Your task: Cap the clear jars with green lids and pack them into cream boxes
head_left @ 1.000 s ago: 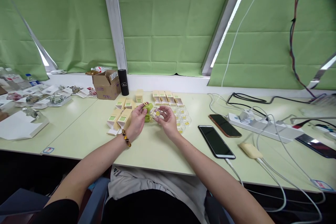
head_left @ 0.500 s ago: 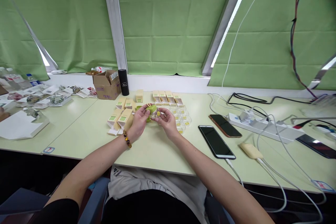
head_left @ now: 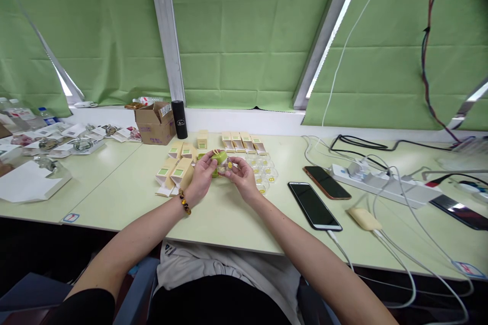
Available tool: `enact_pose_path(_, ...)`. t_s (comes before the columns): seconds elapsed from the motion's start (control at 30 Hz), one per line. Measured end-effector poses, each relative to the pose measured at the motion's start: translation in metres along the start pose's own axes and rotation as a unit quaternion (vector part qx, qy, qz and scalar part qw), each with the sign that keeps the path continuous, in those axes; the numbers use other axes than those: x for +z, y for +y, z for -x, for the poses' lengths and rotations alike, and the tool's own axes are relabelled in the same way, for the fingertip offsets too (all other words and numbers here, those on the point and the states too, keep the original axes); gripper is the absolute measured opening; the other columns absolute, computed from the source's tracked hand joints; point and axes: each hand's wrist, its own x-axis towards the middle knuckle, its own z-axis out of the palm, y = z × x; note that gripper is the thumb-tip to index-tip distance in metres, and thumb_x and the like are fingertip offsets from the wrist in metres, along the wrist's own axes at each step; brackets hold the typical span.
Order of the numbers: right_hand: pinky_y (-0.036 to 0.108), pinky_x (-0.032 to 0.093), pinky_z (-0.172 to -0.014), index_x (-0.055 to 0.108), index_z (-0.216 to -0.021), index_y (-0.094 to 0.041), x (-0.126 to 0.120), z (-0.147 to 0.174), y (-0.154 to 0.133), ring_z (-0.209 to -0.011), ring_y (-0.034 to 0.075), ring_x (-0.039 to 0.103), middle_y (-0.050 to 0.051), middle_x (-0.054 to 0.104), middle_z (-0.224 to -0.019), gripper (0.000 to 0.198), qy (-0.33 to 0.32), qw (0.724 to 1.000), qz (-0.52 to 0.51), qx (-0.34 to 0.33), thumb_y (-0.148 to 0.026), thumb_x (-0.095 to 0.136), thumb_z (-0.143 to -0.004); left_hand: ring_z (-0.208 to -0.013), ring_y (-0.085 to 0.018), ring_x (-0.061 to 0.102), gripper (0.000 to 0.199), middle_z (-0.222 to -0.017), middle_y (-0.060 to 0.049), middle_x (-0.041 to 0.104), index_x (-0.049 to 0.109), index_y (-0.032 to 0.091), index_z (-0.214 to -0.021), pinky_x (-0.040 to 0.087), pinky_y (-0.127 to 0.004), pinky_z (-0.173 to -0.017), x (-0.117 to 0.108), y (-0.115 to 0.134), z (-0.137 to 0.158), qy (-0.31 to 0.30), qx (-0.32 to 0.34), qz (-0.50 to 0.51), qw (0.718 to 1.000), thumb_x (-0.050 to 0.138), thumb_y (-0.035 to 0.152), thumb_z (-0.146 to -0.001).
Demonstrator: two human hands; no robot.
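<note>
Above the table, my left hand (head_left: 203,173) is closed on a small green rounded piece (head_left: 219,157), whose exact kind I cannot make out. My right hand (head_left: 244,179) pinches a small clear plastic piece with a yellow spot (head_left: 229,165), held right against the green one. More green shows on the table just behind my left fingers, partly hidden. Several clear round plastic pieces with yellow centres (head_left: 266,168) lie right of my right hand. Close to my left hand stand cream paper boxes with green labels (head_left: 183,170).
More cream boxes (head_left: 237,142) form a row at the back. A cardboard carton (head_left: 155,124) and a black cylinder (head_left: 179,120) stand back left. To the right lie phones (head_left: 314,205), a power strip (head_left: 381,185) and cables. Another person's hand (head_left: 5,168) shows at far left.
Both hands stay in almost the same place, with only a slight shift of the fingers and the pieces between them.
</note>
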Motion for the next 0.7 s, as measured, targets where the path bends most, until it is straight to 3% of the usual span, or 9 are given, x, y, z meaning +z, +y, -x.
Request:
enact_pose_path(0.17, 0.048, 0.069, -0.094, 0.068, -0.109, -0.026, 0.001, 0.001, 0.000, -0.105, 0.024, 0.070, 0.005, 0.064, -0.125, 0.057, 0.009, 1.000, -0.005, 0.000, -0.039, 0.100, -0.064, -0.130, -0.027, 0.067, 0.048, -0.138, -0.014, 0.071, 0.070, 0.019, -0.127, 0.053, -0.040, -0.111, 0.004, 0.001, 0.004, -0.011, 0.000, -0.009, 1.000, 0.087, 0.042, -0.088)
enact_pose_path(0.33, 0.049, 0.069, -0.094, 0.067, -0.107, -0.026, 0.002, 0.001, 0.001, -0.102, 0.023, 0.071, 0.004, 0.063, -0.122, 0.058, 0.015, 1.000, -0.016, 0.005, -0.037, 0.101, -0.062, -0.134, -0.029, 0.064, 0.050, -0.145, -0.015, 0.068, 0.068, 0.020, -0.131, 0.054, -0.041, -0.108, 0.004, 0.005, 0.008, -0.025, -0.015, -0.012, 1.000, 0.085, 0.041, -0.089)
enact_pose_path(0.47, 0.051, 0.069, -0.097, 0.065, -0.108, -0.026, 0.002, 0.002, -0.001, -0.103, 0.024, 0.071, 0.004, 0.064, -0.123, 0.059, 0.022, 1.000, -0.007, 0.000, -0.040, 0.101, -0.064, -0.133, -0.028, 0.064, 0.061, -0.153, -0.014, 0.062, 0.058, 0.024, -0.142, 0.055, -0.038, -0.102, 0.001, 0.009, 0.010, 0.003, -0.006, -0.020, 1.000, 0.083, 0.039, -0.089)
enact_pose_path(0.6, 0.051, 0.068, -0.098, 0.063, -0.109, -0.026, 0.003, 0.000, -0.002, -0.106, 0.025, 0.071, 0.004, 0.065, -0.121, 0.057, 0.040, 0.999, 0.012, -0.019, -0.041, 0.099, -0.066, -0.118, -0.024, 0.069, 0.061, -0.142, -0.014, 0.067, 0.051, 0.025, -0.139, 0.057, -0.035, -0.092, 0.000, 0.009, 0.011, 0.034, 0.008, -0.089, 0.995, 0.084, 0.039, -0.089)
enact_pose_path(0.7, 0.048, 0.068, -0.097, 0.062, -0.109, -0.027, 0.004, -0.002, -0.001, -0.107, 0.025, 0.070, 0.005, 0.066, -0.116, 0.060, 0.072, 0.996, 0.046, -0.036, -0.040, 0.099, -0.064, -0.119, -0.023, 0.067, 0.059, -0.129, -0.012, 0.069, 0.052, 0.024, -0.134, 0.057, -0.034, -0.092, 0.003, 0.005, 0.012, 0.037, 0.029, -0.136, 0.990, 0.085, 0.039, -0.088)
